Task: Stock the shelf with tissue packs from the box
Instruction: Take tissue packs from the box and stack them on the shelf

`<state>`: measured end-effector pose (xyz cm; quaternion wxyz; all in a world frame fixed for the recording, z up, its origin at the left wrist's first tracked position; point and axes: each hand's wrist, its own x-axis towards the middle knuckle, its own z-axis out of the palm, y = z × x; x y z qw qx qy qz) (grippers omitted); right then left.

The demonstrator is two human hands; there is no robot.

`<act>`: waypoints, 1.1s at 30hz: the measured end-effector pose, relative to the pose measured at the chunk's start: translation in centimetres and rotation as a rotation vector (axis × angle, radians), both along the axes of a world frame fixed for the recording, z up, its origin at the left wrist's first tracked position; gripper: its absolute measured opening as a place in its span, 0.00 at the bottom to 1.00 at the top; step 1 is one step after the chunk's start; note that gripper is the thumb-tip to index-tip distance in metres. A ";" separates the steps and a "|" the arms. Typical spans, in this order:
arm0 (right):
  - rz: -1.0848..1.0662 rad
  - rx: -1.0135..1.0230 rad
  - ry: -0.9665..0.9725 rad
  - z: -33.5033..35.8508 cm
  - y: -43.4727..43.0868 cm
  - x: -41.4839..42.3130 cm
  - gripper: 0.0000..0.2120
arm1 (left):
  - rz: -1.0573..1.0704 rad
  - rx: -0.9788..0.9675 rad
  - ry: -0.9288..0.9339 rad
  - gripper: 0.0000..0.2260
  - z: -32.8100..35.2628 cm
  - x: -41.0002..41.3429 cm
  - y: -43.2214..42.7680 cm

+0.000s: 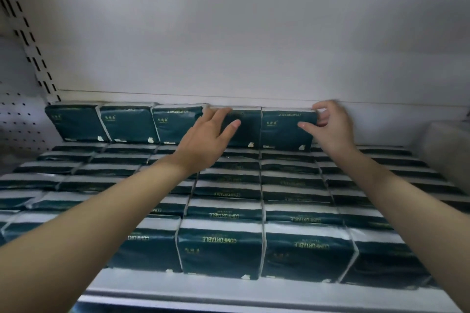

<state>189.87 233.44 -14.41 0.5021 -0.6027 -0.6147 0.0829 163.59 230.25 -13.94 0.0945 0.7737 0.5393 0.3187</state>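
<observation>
Dark green tissue packs with white ends fill the shelf in several rows. On top of them, a second layer runs along the back wall. My left hand lies flat, fingers spread, on the fourth pack of that layer. My right hand pinches the right end of the fifth pack, thumb in front and fingers behind its top corner. That pack stands upright against the back wall, touching the fourth pack. The box is out of view.
A white back wall rises behind the packs. A slotted upright and pegboard stand at the left. A pale grey block sits at the right end. The upper layer ends at my right hand.
</observation>
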 end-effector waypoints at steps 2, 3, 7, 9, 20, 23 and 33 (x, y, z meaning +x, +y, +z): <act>-0.018 -0.030 -0.016 0.1 0.1 -0.2 0.24 | -0.009 -0.008 0.015 0.25 0.1 0.0 -0.2; -0.020 -0.049 -0.024 0.2 0.0 -0.2 0.25 | -0.016 -0.012 0.027 0.25 0.2 0.1 -0.4; -0.023 -0.106 -0.055 0.8 -1.7 -0.1 0.28 | -0.035 -0.018 0.063 0.26 0.9 -0.1 -1.6; -0.026 -0.099 -0.101 1.5 -3.2 -0.3 0.28 | -0.053 -0.015 0.038 0.28 1.6 -0.5 -2.3; 0.274 0.027 -0.306 4.6 -13.7 -11.5 0.23 | 0.007 -0.009 -0.060 0.26 1.3 -7.0 -13.8; 0.460 0.040 -0.399 3.4 -16.6 -16.5 0.25 | 0.029 -0.013 -0.086 0.23 -0.2 -10.9 -17.9; 0.808 -0.105 -0.485 -3.5 -23.6 -30.5 0.24 | 0.241 -0.148 -0.036 0.31 -8.1 -24.5 -28.9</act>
